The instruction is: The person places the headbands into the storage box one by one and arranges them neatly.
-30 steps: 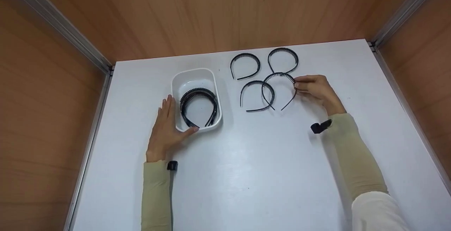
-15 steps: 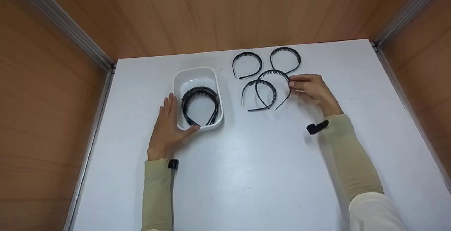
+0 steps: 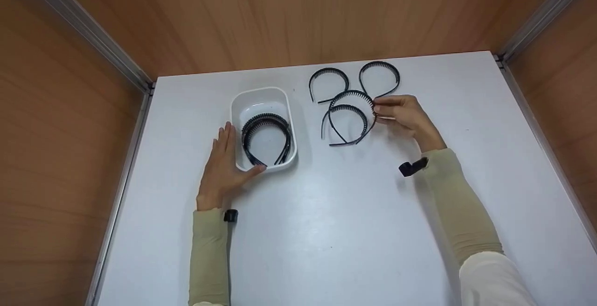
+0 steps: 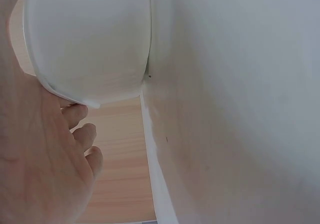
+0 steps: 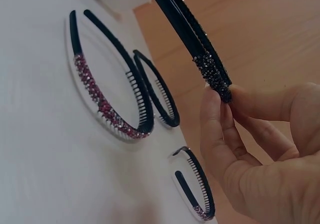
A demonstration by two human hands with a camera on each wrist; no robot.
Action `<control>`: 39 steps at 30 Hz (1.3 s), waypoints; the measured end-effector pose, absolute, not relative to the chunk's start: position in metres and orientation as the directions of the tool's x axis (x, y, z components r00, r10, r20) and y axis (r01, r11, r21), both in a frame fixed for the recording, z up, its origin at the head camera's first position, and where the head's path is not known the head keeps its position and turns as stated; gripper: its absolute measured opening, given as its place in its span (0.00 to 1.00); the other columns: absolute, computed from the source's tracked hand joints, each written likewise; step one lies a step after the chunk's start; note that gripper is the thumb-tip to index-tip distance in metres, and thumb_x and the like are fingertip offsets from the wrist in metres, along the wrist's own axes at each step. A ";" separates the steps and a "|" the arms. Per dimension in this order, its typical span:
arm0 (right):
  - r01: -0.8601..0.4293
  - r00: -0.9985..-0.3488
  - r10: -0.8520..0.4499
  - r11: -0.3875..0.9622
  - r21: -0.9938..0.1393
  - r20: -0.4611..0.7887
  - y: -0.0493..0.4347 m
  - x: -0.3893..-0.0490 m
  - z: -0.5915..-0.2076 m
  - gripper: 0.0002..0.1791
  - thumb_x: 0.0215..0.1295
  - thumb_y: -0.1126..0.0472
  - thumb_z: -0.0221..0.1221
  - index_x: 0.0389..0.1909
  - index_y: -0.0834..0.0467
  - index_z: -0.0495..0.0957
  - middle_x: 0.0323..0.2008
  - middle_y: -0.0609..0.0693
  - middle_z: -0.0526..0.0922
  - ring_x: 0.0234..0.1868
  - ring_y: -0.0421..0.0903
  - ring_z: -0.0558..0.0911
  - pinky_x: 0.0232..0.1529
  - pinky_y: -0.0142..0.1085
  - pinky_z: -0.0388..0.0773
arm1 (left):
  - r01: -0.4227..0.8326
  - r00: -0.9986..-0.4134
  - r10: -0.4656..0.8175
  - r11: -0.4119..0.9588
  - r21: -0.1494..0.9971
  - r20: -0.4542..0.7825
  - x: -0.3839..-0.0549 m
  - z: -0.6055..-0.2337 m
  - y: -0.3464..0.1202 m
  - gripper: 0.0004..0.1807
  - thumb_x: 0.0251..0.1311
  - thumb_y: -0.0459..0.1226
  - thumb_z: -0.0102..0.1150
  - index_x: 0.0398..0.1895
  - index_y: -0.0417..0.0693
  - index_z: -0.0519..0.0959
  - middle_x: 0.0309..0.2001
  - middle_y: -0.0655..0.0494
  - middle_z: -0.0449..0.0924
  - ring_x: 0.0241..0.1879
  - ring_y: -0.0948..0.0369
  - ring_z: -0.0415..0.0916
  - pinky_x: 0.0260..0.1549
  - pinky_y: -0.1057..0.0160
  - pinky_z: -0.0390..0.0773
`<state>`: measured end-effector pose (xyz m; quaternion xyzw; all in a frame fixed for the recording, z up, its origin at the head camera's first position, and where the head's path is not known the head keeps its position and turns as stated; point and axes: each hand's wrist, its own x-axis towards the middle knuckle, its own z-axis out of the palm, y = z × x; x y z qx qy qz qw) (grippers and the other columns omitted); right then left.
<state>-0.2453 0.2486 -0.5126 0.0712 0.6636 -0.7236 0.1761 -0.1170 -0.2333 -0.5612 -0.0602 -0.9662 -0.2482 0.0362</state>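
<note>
My right hand (image 3: 406,117) pinches a black toothed headband (image 3: 350,92) by its side, fingertips and thumb on its dark glittery end (image 5: 212,74) in the right wrist view. The held headband is raised and overlaps, in the head view, another headband (image 3: 366,126) lying on the table. Pink and silver stones cover part of that lying headband (image 5: 102,104). With straight fingers along its left side and the thumb at its near edge, my left hand (image 3: 219,168) touches a white plastic container (image 3: 290,110). Several black headbands (image 3: 246,140) lie nested inside this container.
Two more headbands lie toward the back of the white table (image 3: 303,212): one on the left (image 3: 347,82), one on the right (image 3: 398,79). A wooden panel (image 3: 280,17) rises behind the table, with more panels at both sides.
My right hand has carried the pinched headband to the left, so it overlaps the lying headband more in the head view. My left hand stays at the container.
</note>
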 end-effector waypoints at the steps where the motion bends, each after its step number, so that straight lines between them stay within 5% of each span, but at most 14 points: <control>1: 0.352 -0.926 -0.168 -0.067 -0.934 -0.337 0.247 -0.245 -0.512 0.14 0.69 0.72 0.69 0.54 0.66 0.88 0.40 0.50 0.89 0.39 0.42 0.90 0.47 0.35 0.91 | 0.133 -0.990 0.098 0.870 0.475 0.098 -0.117 -0.561 -0.233 0.78 0.47 0.79 0.66 0.89 0.48 0.40 0.89 0.55 0.35 0.88 0.53 0.32 0.87 0.49 0.40; 12: 0.321 -0.928 -0.184 0.041 -0.946 -0.323 0.230 -0.248 -0.504 0.21 0.70 0.72 0.67 0.63 0.72 0.81 0.41 0.48 0.88 0.42 0.42 0.89 0.48 0.35 0.91 | 0.164 -0.985 0.115 0.866 0.473 0.131 -0.119 -0.562 -0.235 0.76 0.50 0.76 0.68 0.88 0.43 0.42 0.89 0.50 0.37 0.88 0.46 0.38 0.86 0.47 0.43; 27: 0.260 -0.926 -0.239 0.159 -0.952 -0.293 0.197 -0.250 -0.489 0.22 0.70 0.72 0.67 0.63 0.74 0.80 0.47 0.53 0.86 0.43 0.41 0.88 0.52 0.39 0.90 | 0.137 -0.989 0.095 0.866 0.480 0.110 -0.118 -0.561 -0.231 0.77 0.47 0.79 0.66 0.89 0.46 0.42 0.89 0.54 0.36 0.88 0.52 0.34 0.87 0.50 0.41; 39: 0.227 -0.924 -0.289 0.108 -0.968 -0.249 0.171 -0.249 -0.484 0.20 0.69 0.73 0.67 0.60 0.73 0.83 0.51 0.60 0.87 0.43 0.42 0.89 0.47 0.38 0.91 | 0.173 -0.981 0.115 0.883 0.437 0.156 -0.116 -0.560 -0.231 0.75 0.50 0.77 0.67 0.88 0.41 0.45 0.89 0.46 0.40 0.88 0.45 0.37 0.86 0.45 0.44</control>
